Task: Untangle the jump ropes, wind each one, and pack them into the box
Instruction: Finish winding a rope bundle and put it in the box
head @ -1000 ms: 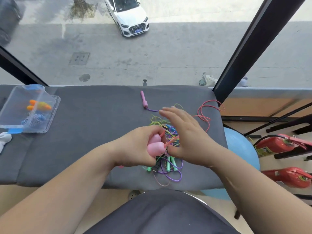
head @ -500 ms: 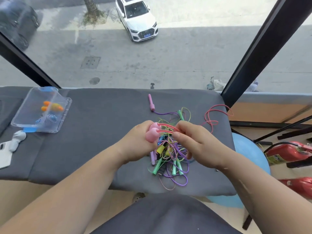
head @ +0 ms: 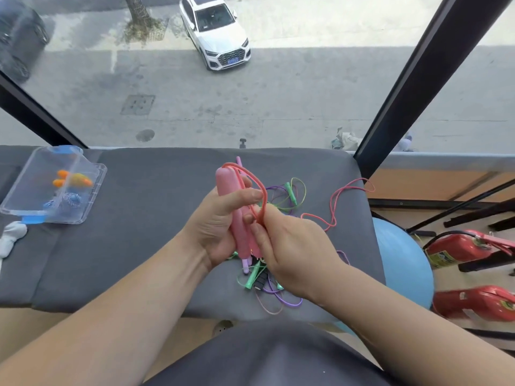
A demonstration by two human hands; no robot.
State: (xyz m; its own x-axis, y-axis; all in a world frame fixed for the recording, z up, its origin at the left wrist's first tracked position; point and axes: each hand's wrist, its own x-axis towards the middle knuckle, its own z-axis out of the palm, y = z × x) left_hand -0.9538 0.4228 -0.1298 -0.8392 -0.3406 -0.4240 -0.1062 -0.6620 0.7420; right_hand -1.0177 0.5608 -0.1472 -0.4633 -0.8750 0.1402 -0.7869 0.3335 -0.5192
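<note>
My left hand (head: 220, 221) grips two pink jump-rope handles (head: 228, 185), held upright side by side above the grey bench. My right hand (head: 289, 246) pinches the pink cord (head: 257, 188), which loops over the handle tops. The rest of that cord (head: 338, 196) trails to the right across the bench. Under my hands lies a tangle of purple and green ropes (head: 287, 196) with green handles (head: 252, 278) and a lilac one. The clear plastic box (head: 92, 188) sits open at the far left; it holds a wound orange rope (head: 73, 179) and a blue-white one (head: 68, 200).
The grey padded bench (head: 145, 218) runs to a window ledge behind. A blue exercise ball (head: 401, 263) and two red fire extinguishers (head: 471, 249) lie on the floor to the right. A white object (head: 11, 238) lies at the left edge.
My left hand has lifted the pink handles and turned them upright. My right hand has drawn a loop of pink cord over their tops.
</note>
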